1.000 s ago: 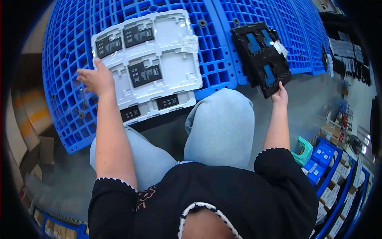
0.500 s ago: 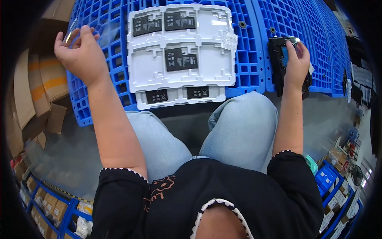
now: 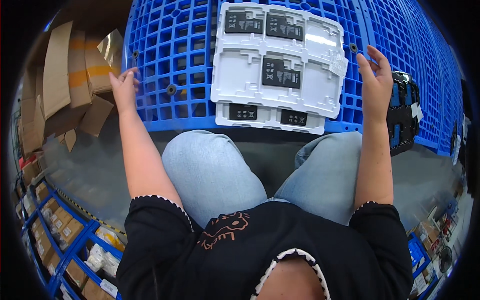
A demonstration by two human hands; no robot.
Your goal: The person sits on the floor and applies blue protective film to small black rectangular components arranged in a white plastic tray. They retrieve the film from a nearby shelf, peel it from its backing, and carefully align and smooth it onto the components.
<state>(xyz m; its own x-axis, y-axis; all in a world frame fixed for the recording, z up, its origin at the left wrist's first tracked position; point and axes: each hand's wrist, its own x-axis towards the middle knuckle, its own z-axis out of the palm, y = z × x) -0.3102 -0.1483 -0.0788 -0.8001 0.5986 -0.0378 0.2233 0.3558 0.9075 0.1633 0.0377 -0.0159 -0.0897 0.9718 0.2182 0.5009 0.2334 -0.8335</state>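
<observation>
My left hand (image 3: 125,91) is at the pallet's left edge, its fingers drawn together at the lower end of a clear, shiny plastic film (image 3: 111,48). The film stands up in front of cardboard flaps. My right hand (image 3: 377,82) is raised between the white tray and some black parts, thumb and fingers apart, with nothing seen in it. In the white moulded tray (image 3: 235,75) lie black flat batteries: two in the far row and one battery (image 3: 281,73) in the near row's middle. Beneath it, another tray (image 3: 268,120) shows two more batteries at its near edge.
Blue plastic grid pallets (image 3: 192,107) carry the trays. Black parts with blue patches (image 3: 400,117) are at the right, partly behind my right hand. An open cardboard box (image 3: 57,70) stands at the left. Blue shelving (image 3: 75,250) with cartons is at the lower left.
The view has shifted left. My left hand has carried the film from over the pallet to beside the cardboard box. My right hand has come away from the black parts and opened.
</observation>
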